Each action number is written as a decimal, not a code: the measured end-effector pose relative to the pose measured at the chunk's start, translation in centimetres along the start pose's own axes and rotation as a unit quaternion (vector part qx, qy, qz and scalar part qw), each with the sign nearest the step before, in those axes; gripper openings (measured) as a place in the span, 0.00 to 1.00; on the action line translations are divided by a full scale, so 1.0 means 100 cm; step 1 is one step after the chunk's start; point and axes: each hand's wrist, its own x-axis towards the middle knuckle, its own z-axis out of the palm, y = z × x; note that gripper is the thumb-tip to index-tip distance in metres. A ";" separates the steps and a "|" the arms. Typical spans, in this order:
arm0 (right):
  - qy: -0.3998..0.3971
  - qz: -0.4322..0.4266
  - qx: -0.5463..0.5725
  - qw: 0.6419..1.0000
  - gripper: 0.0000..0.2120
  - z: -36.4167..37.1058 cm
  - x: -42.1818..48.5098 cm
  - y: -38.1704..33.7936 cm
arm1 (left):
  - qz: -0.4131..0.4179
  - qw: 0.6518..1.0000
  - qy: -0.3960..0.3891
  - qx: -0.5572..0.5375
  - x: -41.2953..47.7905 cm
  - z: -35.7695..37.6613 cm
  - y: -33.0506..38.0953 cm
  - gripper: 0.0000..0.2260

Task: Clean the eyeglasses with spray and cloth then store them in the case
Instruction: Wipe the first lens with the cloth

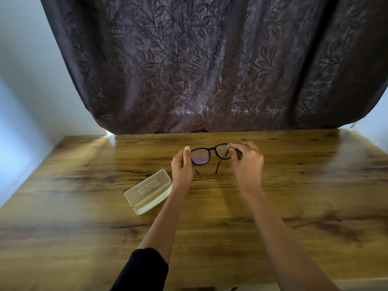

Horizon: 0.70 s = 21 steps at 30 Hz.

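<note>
A pale case [147,191] lay on the wooden table [294,196], just beside the left forearm. Beyond it, the left hand [182,169] gripped one side of the glasses [206,155], held over the table. The right hand [247,162] curled round a small dark item [239,154] at the other lens. A curtain [210,70] hung behind.

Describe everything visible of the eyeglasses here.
The eyeglasses have a dark, plastic-looking frame and two rounded lenses, one with a purple sheen. Both arms are unfolded, pointing toward the person. The left hand grips one end over the wooden table; the right hand holds what looks like a small spray bottle at the other lens.
</note>
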 end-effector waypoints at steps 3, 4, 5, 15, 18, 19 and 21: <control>-0.012 -0.061 0.012 0.998 0.07 0.006 -0.007 -0.011 | 0.007 1.000 0.004 0.000 0.001 0.001 -0.001 0.16; -0.016 -0.081 0.016 0.996 0.07 0.008 -0.009 -0.015 | 0.010 1.000 0.004 0.005 0.001 0.000 -0.001 0.16; -0.018 -0.092 0.019 0.995 0.07 0.009 -0.010 -0.016 | 0.011 1.000 0.002 0.010 0.002 0.000 -0.002 0.16; 0.013 -0.063 -0.001 0.998 0.07 0.002 0.007 -0.002 | 0.013 0.998 -0.054 0.006 0.001 -0.005 -0.005 0.14; -0.004 -0.115 0.012 0.993 0.07 0.010 -0.003 -0.009 | 0.014 0.999 -0.045 0.013 0.003 -0.005 -0.004 0.14; -0.005 -0.119 0.014 0.993 0.07 0.011 -0.004 -0.009 | 0.015 0.999 -0.045 0.012 0.002 -0.005 -0.004 0.14; 0.002 -0.103 0.013 0.995 0.07 0.009 -0.001 -0.006 | 0.017 0.999 -0.050 0.010 0.001 -0.005 -0.003 0.15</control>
